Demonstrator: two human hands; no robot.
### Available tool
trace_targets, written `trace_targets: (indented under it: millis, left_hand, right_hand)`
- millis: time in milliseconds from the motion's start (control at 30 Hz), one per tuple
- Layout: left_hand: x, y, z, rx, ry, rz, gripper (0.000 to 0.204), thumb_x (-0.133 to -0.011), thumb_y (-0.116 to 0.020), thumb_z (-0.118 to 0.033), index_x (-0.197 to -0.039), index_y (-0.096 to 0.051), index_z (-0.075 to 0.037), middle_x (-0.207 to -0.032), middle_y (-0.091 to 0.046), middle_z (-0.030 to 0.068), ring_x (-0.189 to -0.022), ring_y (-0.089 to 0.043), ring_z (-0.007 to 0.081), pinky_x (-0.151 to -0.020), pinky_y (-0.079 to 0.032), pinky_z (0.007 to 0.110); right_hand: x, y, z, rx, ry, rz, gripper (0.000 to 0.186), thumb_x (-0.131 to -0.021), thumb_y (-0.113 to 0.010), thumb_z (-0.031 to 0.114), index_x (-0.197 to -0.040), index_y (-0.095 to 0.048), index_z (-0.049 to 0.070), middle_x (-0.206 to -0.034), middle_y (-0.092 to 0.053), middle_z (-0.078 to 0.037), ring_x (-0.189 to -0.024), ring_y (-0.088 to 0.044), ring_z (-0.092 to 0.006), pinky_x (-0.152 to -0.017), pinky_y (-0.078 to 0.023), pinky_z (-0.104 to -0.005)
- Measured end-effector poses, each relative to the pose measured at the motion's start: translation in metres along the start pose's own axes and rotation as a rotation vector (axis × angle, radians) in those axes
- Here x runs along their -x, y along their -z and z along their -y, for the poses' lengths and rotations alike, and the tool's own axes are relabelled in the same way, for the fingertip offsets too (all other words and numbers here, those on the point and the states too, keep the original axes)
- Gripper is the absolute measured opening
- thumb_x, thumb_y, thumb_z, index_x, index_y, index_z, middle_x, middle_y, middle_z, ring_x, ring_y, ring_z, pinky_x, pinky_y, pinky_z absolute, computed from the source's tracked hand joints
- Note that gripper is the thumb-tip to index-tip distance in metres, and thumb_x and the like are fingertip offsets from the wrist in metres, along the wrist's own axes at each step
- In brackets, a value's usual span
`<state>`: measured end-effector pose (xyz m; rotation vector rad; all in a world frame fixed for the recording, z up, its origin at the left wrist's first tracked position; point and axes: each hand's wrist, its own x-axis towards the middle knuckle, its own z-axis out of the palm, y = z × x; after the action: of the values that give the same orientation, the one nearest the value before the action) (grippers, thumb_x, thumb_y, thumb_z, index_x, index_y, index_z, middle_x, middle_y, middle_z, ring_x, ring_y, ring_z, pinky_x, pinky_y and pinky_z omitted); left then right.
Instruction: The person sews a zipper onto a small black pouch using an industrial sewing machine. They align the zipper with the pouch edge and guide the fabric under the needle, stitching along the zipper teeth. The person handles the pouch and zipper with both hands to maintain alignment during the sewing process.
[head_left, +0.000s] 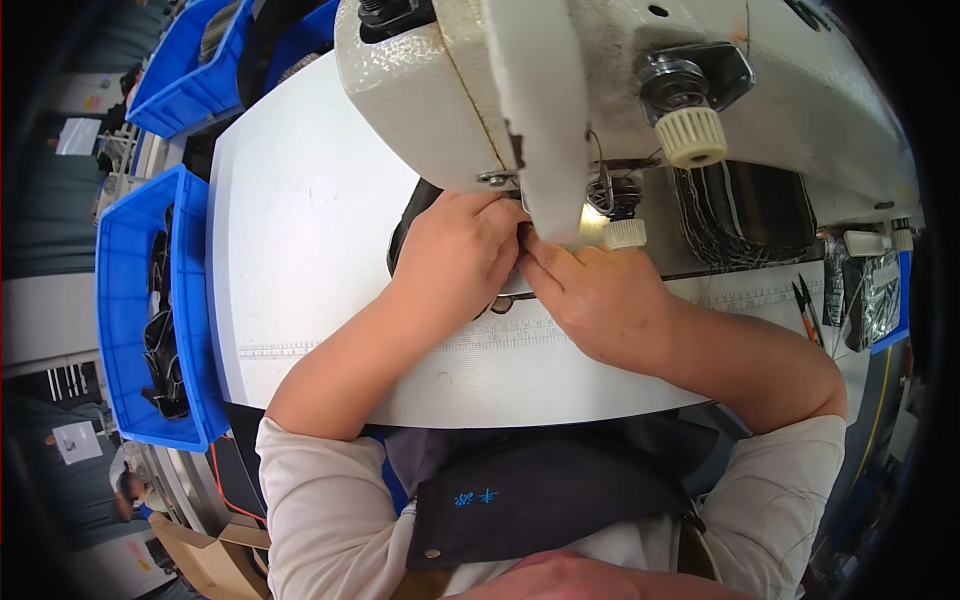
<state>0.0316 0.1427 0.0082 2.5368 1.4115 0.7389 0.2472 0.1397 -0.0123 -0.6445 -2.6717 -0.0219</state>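
Note:
Both my hands meet beneath the head of a white sewing machine [420, 110], close to its needle area. A dark piece of fabric [405, 222] lies under my left hand [455, 250], its edge showing at the hand's left side. The left fingers are closed, bent over the fabric. From the other side my right hand [610, 300] comes in with its fingers pressed together, its tips touching the same work beside the left fingertips. What lies right between the fingertips is hidden by the hands and a white machine part. A small metal ring [502, 305] shows below the hands.
A stack of dark fabric pieces [750, 215] sits under the machine arm. A ruler strip [290, 350] runs along the white table [300, 220]. Pointed tools [806, 310] lie at the right. Blue bins [190, 300] with dark pieces stand on the left, near a cardboard box [215, 560].

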Motion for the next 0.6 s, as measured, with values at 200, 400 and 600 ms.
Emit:
trace_targets:
  millis: [200, 400, 600]
  left_hand:
    - [-0.001, 0.001, 0.001, 0.006, -0.018, 0.059, 0.027, -0.085, -0.072, 0.001, -0.110, -0.077, -0.005, -0.090, -0.067, 0.0095, -0.081, -0.066, 0.0319, -0.070, -0.054, 0.043]
    - [0.000, 0.006, -0.004, 0.009, -0.035, 0.102, 0.034, -0.082, -0.073, -0.002, -0.116, -0.077, -0.005, -0.094, -0.067, 0.0082, -0.087, -0.067, 0.0298, -0.074, -0.056, 0.040]
    - [0.001, 0.011, 0.000, 0.037, 0.011, 0.141, 0.032, -0.080, -0.075, -0.009, -0.112, -0.078, -0.004, -0.099, -0.068, 0.0046, -0.097, -0.069, 0.0249, -0.079, -0.059, 0.037]
  right_hand:
    - [0.000, 0.000, 0.001, 0.026, 0.002, 0.007, 0.034, -0.080, -0.069, 0.014, -0.109, -0.073, -0.003, -0.118, -0.072, -0.019, -0.073, -0.070, -0.0200, -0.061, -0.054, -0.0332]
    - [0.000, -0.002, 0.000, -0.013, 0.005, -0.056, 0.025, -0.079, -0.070, 0.015, -0.100, -0.072, 0.002, -0.105, -0.069, -0.011, -0.078, -0.069, -0.0190, -0.063, -0.053, -0.0334]
    - [0.000, 0.000, -0.002, -0.014, -0.023, -0.029, 0.019, -0.078, -0.071, 0.014, -0.095, -0.070, 0.008, -0.091, -0.060, -0.005, -0.077, -0.066, -0.0188, -0.062, -0.048, -0.0354]
